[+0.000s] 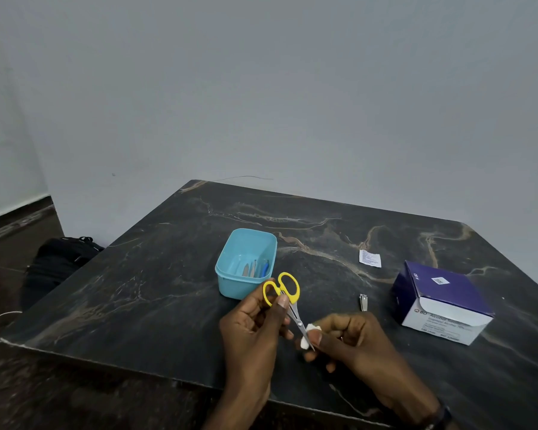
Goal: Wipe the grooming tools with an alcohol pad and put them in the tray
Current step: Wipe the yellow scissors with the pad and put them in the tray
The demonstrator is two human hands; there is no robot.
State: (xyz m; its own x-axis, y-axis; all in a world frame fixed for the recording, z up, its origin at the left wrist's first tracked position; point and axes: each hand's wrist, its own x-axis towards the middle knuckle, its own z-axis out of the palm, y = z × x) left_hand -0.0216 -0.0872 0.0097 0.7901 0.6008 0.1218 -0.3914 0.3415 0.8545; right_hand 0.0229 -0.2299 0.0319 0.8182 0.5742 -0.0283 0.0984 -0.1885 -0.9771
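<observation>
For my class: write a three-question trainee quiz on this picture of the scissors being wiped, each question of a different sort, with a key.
1. True or false: the left hand holds the yellow-handled scissors while the right hand presses the white alcohol pad on the blades.
2. Which tool lies on the table, not yet in the blue tray? A. comb B. nail clipper C. razor
3. Fill in: the torn sachet lies beyond the clipper, to the left of the purple and white ____.

Key: 1 true; 2 B; 3 box
</observation>
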